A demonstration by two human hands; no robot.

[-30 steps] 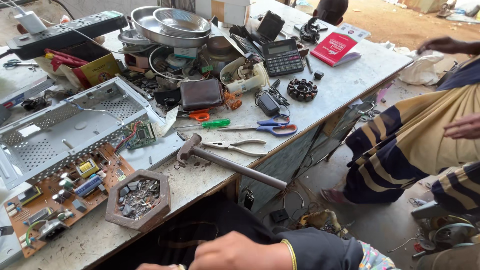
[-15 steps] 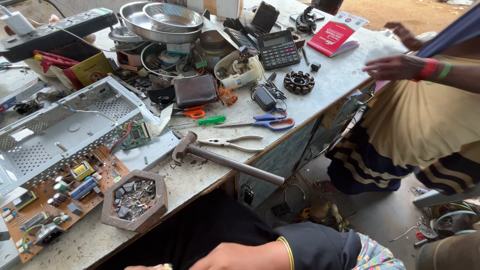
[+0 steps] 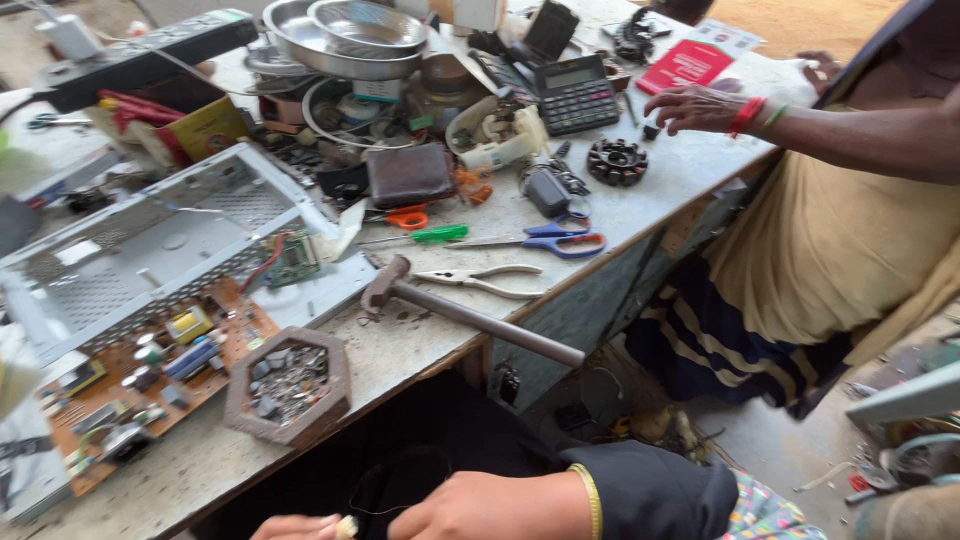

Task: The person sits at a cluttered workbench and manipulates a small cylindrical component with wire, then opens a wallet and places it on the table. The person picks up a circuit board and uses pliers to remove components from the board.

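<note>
Small pale object, rounded and cream-coloured, is being pinched between the fingertips of both hands at the bottom edge of the head view, below the near edge of the grey stone workbench top; its kind cannot be told. Left hand is being shown only in part, fingers curled narrow against the object. Right hand is being held closed beside it, knuckles up, with a thin yellow bangle being worn at the wrist and a dark sleeve behind it.

Hexagonal wooden tray of small metal parts is being kept on the bench just above the hands, nearest of all bench items. Brown circuit board is lying to its left, beside a perforated grey metal chassis. Steel hammer with a long metal handle is lying with its handle overhanging the bench edge, above and right of the hands. Bare steel pliers, blue-handled scissors, a green-handled screwdriver and a dark brown wallet are being kept further back, well apart from the hands. Black calculator and stacked steel bowls are being stored at the far side.

Another person's hand, red thread at the wrist, is being rested flat on the far right of the bench.
</note>
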